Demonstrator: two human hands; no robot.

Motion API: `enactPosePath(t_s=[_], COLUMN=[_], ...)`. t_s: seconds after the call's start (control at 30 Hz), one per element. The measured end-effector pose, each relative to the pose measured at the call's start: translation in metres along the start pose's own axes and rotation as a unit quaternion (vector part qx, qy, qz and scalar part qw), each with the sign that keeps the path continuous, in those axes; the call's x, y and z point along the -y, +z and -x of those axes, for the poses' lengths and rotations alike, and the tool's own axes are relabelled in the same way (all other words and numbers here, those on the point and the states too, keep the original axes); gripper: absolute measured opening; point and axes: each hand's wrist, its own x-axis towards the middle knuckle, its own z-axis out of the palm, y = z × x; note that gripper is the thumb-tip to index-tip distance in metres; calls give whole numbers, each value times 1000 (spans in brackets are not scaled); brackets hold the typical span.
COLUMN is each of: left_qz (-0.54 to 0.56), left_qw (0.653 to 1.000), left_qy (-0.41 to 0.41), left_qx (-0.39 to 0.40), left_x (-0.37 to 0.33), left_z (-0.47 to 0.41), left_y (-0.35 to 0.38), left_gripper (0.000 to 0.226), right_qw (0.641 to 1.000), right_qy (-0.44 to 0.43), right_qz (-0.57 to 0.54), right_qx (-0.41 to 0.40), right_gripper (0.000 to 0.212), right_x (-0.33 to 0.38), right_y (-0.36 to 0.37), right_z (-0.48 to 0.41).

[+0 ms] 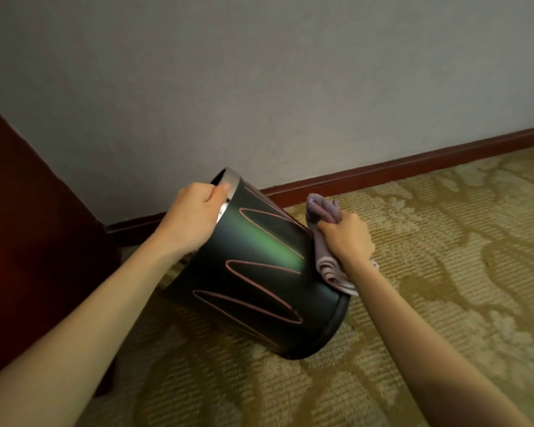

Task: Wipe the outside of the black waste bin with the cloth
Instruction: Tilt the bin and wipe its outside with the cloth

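- Black waste bin (259,272) is tipped over above the patterned carpet (429,241), its silver-rimmed mouth toward the far left and its base toward the near right, close to the wall's wooden baseboard (383,171).
- Pink zigzag lines run across its glossy side.
- Left hand (195,217) is clamped on the rim.
- Right hand (347,238) is closed around a bunched purple cloth (324,208), pressing it to the bin's right side.
- Dark wooden furniture (28,226) stands at left.

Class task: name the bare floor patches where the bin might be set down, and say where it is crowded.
Free: carpet right of the cloth, up to the skirting board, and carpet nearer the camera. Crowded: left, where the black waste bin meets dark wooden furniture.
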Motion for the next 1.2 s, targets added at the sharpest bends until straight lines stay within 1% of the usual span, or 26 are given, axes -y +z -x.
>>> enactPosePath(t_s=[0.1,0.23,0.33,0.43,0.5,0.6,0.7,0.83,0.9,0.97,1.07,1.13,1.2], left_qz=[-6,-31,-28,7,25,58,70,100,108,103,73,60,55], left_qw=[999,998,997,998,998,995,994,991,991,993,996,997,998], left_qy=[-33,-58,-60,-38,-35,-38,-36,-27,-29,-25,-24,-30,-31], left_qx=[10,10,27,47,50,66,76,83,70,46,36,34,28], left_x=[2,-3,-1,5,9,15,18,14,10,2,-9,-11,-10], left_z=[-11,-23,-24,-19,-13,-6,1,6,10,13,8,2,-2], left_y=[-4,-4,-5,-8,-11,-14,-15,-14,-8,-2,2,0,0], left_gripper=[47,51,50,46,42,41,52,55,50,42,44,45,45], right_qw=[994,983,976,974,979,990,999,999,998,997,999,1000,996], right_qy=[-33,-63,-105,-142,-136,-86,-26,27,38,40,33,14,-4], right_qz=[-46,-91,-58,-56,-60,-55,-32,-2,3,10,2,-27,-59], right_qx=[-89,-147,-180,-167,-140,-94,-35,42,59,60,33,-3,-59], right_gripper=[29,37,42,41,41,39,37,51,56,56,46,34,31], right_x=[6,10,6,6,9,19,26,26,24,21,15,10,6], right_y=[-1,8,19,16,11,7,5,3,3,2,0,-1,0], right_z=[33,78,104,100,84,54,23,-8,-14,-16,-6,9,29])
